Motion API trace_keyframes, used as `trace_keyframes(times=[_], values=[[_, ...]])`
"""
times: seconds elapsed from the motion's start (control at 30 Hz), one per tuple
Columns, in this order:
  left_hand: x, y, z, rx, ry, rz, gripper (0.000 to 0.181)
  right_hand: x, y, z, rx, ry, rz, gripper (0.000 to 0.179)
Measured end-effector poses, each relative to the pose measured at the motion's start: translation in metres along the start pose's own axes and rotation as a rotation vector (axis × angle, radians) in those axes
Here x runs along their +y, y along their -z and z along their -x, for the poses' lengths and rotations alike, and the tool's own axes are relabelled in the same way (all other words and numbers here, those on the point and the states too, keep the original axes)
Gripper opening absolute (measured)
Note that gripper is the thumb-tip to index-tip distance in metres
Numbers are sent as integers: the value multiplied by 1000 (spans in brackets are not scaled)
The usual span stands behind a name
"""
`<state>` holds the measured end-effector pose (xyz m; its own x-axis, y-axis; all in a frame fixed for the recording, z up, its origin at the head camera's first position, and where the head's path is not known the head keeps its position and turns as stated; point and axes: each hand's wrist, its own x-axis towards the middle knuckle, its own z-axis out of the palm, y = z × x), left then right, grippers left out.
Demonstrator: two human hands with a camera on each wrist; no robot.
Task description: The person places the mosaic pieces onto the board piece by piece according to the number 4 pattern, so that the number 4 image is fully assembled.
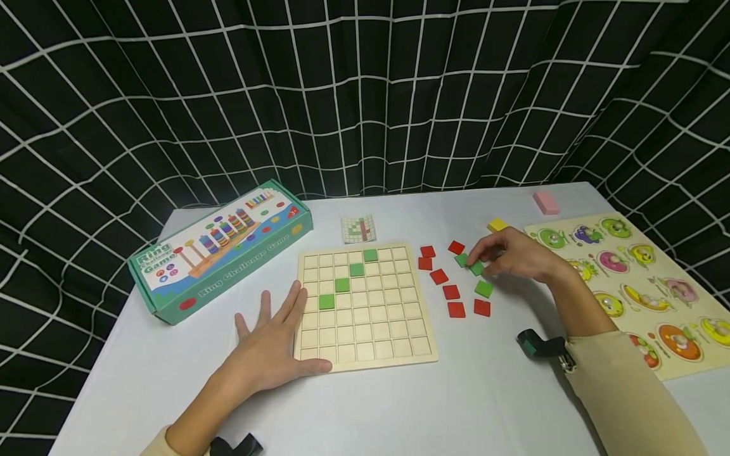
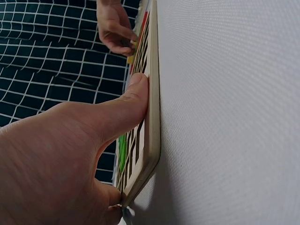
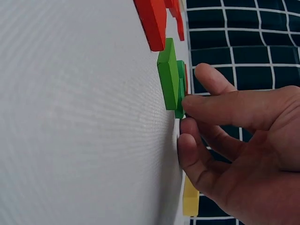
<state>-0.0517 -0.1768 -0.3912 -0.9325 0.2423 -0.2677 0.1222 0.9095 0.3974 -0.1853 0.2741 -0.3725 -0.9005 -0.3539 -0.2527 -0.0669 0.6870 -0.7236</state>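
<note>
A wooden grid board [image 1: 373,316] lies flat, with green tiles [image 1: 342,285] in a diagonal line of its squares. My left hand [image 1: 268,351] is spread at the board's near left corner, fingertips along the left edge and thumb over the near edge. In the left wrist view the thumb [image 2: 133,93] rests on the board's rim [image 2: 152,117]. Over on the right, my right hand [image 1: 516,256] pinches a green square tile [image 1: 476,268] between thumb and fingers, low at the table. Another green tile [image 1: 483,289] lies just nearer, and in the right wrist view a green tile [image 3: 168,77] stands out before the fingertips.
Several red tiles [image 1: 451,292] are scattered between board and right hand. A yellow piece [image 1: 497,225] and a pink block [image 1: 546,202] sit farther back. Behind the board lies a small pattern card [image 1: 358,229]. A game box [image 1: 222,253] occupies the left; a fruit picture board [image 1: 644,278], the right.
</note>
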Motion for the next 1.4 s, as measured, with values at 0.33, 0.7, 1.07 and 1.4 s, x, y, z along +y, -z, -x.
trace_keyframes(times=[0.33, 0.7, 1.07, 1.4], values=[[0, 0, 0, -9, 3, 3, 134, 1, -4, -3, 26, -9, 34, 22], [0, 0, 0, -6, 0, 7, 133, -1, -4, -2, 36, 7, 47, 33], [-1, -1, 0, -1, -1, -13, 132, 2, -1, -2, 37, -2, 32, 36], [-1, -1, 0, -1, -5, -22, 132, -5, 1, 2, 49, -52, 31, 33]])
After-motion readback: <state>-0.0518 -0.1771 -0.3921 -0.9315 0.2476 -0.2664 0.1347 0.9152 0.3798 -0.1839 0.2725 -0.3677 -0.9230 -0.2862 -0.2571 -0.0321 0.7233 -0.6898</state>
